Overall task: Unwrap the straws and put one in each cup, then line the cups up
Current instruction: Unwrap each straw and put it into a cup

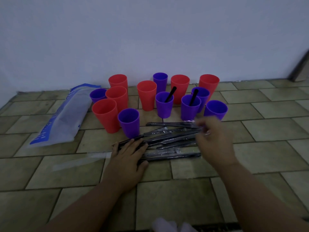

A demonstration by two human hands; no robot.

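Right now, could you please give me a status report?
Left hand flat on wrapped straws. Right hand blurred, at their ends. Two purple cups hold straws.

The left hand (128,158) lies palm down on the left end of the pile of wrapped straws (170,139), fingers straight and spread, with its bare forearm running back toward the person. The right hand (214,141) is blurred. It is at the pile's right end with fingers bent toward it, and its grip is unclear.
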